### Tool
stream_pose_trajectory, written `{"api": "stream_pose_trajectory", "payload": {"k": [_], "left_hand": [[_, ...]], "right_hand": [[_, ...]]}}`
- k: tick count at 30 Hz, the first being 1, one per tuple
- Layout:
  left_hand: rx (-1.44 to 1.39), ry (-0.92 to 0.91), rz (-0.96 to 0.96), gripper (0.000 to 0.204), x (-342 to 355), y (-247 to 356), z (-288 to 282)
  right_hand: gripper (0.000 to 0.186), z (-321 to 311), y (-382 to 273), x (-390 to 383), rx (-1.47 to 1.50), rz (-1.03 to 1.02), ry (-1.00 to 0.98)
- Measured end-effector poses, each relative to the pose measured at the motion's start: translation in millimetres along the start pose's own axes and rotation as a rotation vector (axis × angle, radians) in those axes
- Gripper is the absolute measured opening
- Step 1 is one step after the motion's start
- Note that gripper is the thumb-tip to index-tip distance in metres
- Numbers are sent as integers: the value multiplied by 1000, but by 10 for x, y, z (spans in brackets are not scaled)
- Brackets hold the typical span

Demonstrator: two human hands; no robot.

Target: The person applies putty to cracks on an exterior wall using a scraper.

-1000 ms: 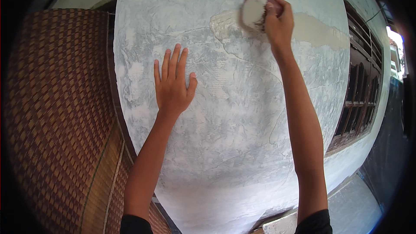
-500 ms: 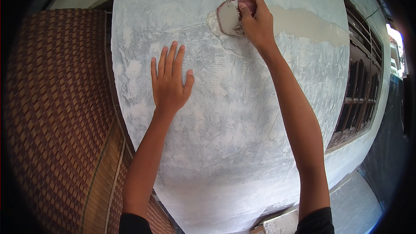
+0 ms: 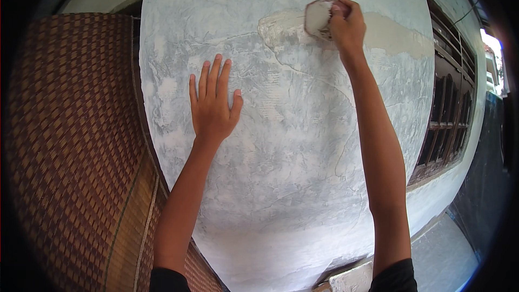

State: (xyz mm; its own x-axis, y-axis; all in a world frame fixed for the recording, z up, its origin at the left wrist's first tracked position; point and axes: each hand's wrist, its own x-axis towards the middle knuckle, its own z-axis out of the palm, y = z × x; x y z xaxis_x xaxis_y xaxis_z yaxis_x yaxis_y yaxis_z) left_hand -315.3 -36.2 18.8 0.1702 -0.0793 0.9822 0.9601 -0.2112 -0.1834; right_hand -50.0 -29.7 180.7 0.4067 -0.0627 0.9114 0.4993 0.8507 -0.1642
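My right hand (image 3: 347, 28) grips a putty scraper (image 3: 318, 19), a flat blade with a dark reddish edge and pale putty smeared over its face. It is held against the upper part of a whitish-grey wall (image 3: 270, 167). A band of wet beige putty (image 3: 397, 35) runs to the right of the hand, and a thinner smear (image 3: 278, 27) shows on the left of the blade. Lower and to the left, my left hand (image 3: 213, 108) lies flat on the wall with its fingers spread, holding nothing.
A woven brown mat or screen (image 3: 75, 130) stands along the left side. On the right is a dark wooden window (image 3: 448, 103) with bars. Near the bottom, by my right sleeve, lies a putty-smeared board (image 3: 351, 281). Fine raised lines cross the wall.
My right hand has moved the scraper to the right along the putty band, uncovering the smear at its left end. My left hand has stayed almost where it was.
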Motion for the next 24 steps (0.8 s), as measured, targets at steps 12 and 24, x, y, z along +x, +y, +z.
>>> {"api": "stream_pose_trajectory", "payload": {"k": [12, 24], "left_hand": [[13, -7, -11, 60, 7, 24, -2], [10, 3, -5, 59, 11, 30, 8]], "right_hand": [[27, -97, 91, 126, 79, 76, 93], [27, -142, 231, 92, 100, 21, 40]]}}
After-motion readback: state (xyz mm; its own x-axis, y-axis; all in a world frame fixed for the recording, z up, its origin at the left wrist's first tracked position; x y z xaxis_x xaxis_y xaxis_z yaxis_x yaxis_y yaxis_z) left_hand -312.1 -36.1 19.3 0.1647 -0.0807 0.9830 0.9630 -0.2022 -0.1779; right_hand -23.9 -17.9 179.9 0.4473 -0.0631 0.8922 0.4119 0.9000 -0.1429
